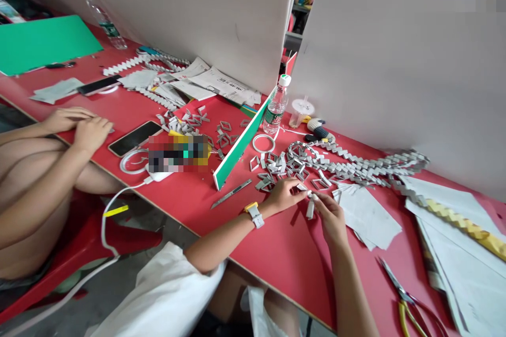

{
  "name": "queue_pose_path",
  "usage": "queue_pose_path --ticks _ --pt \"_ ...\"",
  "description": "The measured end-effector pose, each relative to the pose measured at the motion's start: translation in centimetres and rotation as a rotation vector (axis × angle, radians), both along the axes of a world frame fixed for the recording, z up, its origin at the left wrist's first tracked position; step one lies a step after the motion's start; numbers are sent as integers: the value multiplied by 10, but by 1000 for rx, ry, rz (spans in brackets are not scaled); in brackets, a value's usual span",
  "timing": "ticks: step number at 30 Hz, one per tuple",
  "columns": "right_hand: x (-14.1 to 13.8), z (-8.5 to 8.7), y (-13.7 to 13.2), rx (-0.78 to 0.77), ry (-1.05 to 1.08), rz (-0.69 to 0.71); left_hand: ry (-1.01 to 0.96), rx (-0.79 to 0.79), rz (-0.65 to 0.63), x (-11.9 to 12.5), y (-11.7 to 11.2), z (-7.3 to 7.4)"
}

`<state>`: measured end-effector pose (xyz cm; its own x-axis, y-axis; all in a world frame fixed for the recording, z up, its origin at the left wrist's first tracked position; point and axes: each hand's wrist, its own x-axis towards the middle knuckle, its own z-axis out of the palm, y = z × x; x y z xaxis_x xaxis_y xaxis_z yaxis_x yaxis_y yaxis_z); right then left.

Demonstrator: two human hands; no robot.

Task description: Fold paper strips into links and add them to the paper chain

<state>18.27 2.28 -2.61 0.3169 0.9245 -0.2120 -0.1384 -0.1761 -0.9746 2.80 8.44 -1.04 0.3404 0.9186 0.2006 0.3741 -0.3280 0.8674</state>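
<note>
Pale Paper Strip [310, 209] Pinched Above the Red Table [276, 263]

Nearest, at the lower right, pliers [400, 288] with yellow and red handles lie on the tabletop, their tips pointing away from the person. Beyond them, the right hand [331, 216] grips the paper strip between thumb and fingers, one end hanging down below the fingertips. The left hand [285, 196], its wrist wearing a watch [254, 215] on a pale band, meets it there, fingertips closed on the upper part of the same work; the exact fold is too small to tell. To the left of that wrist lies a slim cutter [231, 193]; to the right of the hands, loose paper sheets [369, 216] overlap.

Just past the hands spreads a heap of folded paper links [272, 166], and beside it a long zigzag chain [356, 166] stretches rightward. A green-faced divider [243, 142] stands to the left of the heap, with a white ring [263, 143] near it. Farther back are a water bottle [275, 110] and a lidded cup [301, 109], before tall pale panels [395, 63].
</note>
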Motion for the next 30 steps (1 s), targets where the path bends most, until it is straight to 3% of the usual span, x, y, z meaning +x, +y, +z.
queue_pose_path --ticks 3,9,17,25,30 --pt "-1 -1 0 -29 28 32 -47 -22 -152 -2 2 -1" --pt "-4 -2 -2 -86 146 61 -63 70 -145 -1 3 -10" --pt "-4 -5 -1 -122 270 -26 27 139 -412 -3 1 -13" --pt "-3 -8 0 -82 313 -48 -99 197 -408 -4 -1 -6" --pt "-3 -9 1 -69 273 -32 -223 58 -336 -1 4 -12"
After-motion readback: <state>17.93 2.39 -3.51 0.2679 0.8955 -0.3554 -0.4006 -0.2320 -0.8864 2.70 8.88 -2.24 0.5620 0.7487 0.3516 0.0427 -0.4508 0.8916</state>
